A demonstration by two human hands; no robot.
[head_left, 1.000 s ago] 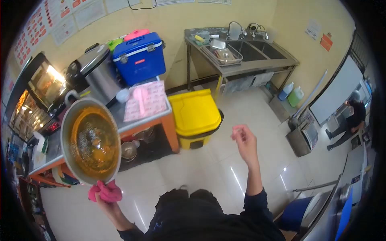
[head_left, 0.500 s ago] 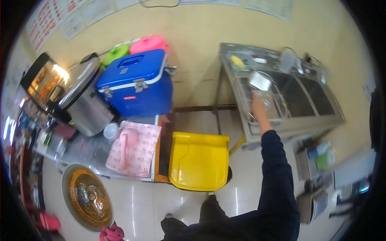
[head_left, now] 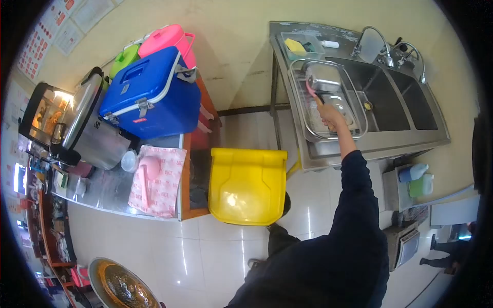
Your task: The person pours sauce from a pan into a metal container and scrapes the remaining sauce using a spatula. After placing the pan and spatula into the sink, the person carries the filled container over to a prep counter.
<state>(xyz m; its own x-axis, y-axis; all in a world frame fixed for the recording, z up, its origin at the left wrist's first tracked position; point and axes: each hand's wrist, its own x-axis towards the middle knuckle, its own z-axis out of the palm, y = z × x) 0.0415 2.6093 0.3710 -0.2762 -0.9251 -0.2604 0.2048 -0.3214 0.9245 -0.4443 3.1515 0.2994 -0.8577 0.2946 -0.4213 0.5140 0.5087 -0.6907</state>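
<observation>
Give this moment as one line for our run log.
right hand: gripping pink-headed utensil over wire-rack tray | left hand: out of view | metal pan: lower left of view, brown contents

On the metal-topped table [head_left: 110, 197]: a blue cooler box [head_left: 154, 97], a stainless-steel cooker [head_left: 105, 146], a small clear cup [head_left: 129, 162] and a patterned pink paper sheet [head_left: 169, 186] under a pink scoop [head_left: 149, 169]. On the stainless-steel sink counter [head_left: 328, 158]: a rectangular tray [head_left: 305, 120], with a clear tub [head_left: 318, 47] and a white bottle [head_left: 330, 44] just behind. On the tiled floor [head_left: 205, 254], between table and counter: a yellow lidded bin [head_left: 248, 192].
</observation>
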